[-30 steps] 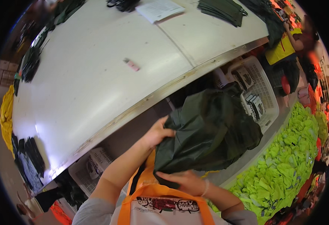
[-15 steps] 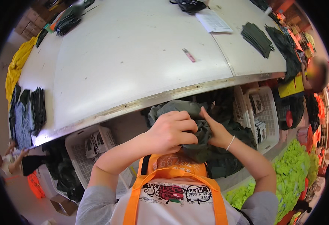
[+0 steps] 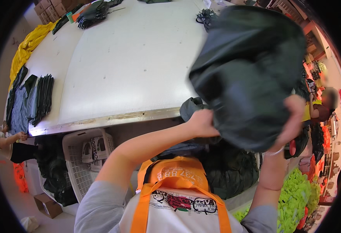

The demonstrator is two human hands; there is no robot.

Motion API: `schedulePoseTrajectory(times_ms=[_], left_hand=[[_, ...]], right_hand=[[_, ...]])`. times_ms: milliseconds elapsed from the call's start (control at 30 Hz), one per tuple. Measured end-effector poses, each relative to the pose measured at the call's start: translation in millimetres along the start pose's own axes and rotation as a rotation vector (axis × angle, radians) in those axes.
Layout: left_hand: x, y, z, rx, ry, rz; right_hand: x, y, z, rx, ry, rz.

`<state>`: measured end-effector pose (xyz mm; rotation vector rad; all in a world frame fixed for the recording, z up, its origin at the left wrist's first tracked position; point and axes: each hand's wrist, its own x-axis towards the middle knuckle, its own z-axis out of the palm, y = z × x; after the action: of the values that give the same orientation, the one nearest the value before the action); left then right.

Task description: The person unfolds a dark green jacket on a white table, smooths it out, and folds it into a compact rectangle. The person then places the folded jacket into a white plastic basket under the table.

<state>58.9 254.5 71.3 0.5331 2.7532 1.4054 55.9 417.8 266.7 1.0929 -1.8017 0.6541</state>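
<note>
A dark green, slightly shiny garment (image 3: 252,77) is spread out in the air before me, over the right part of the table; motion blurs it, and its exact kind cannot be made out. My left hand (image 3: 203,123) is closed on its lower left edge. At its lower right edge my right hand (image 3: 293,120) grips the cloth, its fingers partly smeared and hidden. A greyish-green fold (image 3: 192,108) hangs beside my left hand at the table edge. Below my hands lies a heap of dark green cloth (image 3: 230,171).
The white table (image 3: 120,66) carries stacked dark pieces (image 3: 42,99) and yellow cloth (image 3: 28,42) at left, and another dark stack (image 3: 93,13) at the back. Under its edge stands a white plastic basket (image 3: 75,151). Neon yellow garments (image 3: 294,198) lie at right. People work at both sides.
The dark green cloth, bunched low between my hands before, is now lifted and spread above the table edge. Both hands moved right, the right one also upward. My view has turned.
</note>
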Motion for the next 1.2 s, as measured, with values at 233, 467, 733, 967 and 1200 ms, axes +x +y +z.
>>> schedulePoseTrajectory(times_ms=[233,467,733,967,1200], left_hand=[[75,-11,-56,-0.446,0.576,0.377],[31,30,-114,-0.847,0.257,0.284],[9,76,-118,-0.844,0.493,0.270],[-99,49,-190,-0.114,0.783,0.298],[-177,73,-208,-0.530,0.428,0.237]], right_hand=[[-87,-57,13,0.098,-1.223,-0.245],[-93,-5,9,0.118,-0.246,0.377],[-28,4,36,0.198,-0.444,-0.082],[-15,43,-16,-0.024,-0.284,0.214],[15,23,-51,0.302,-0.436,0.224]])
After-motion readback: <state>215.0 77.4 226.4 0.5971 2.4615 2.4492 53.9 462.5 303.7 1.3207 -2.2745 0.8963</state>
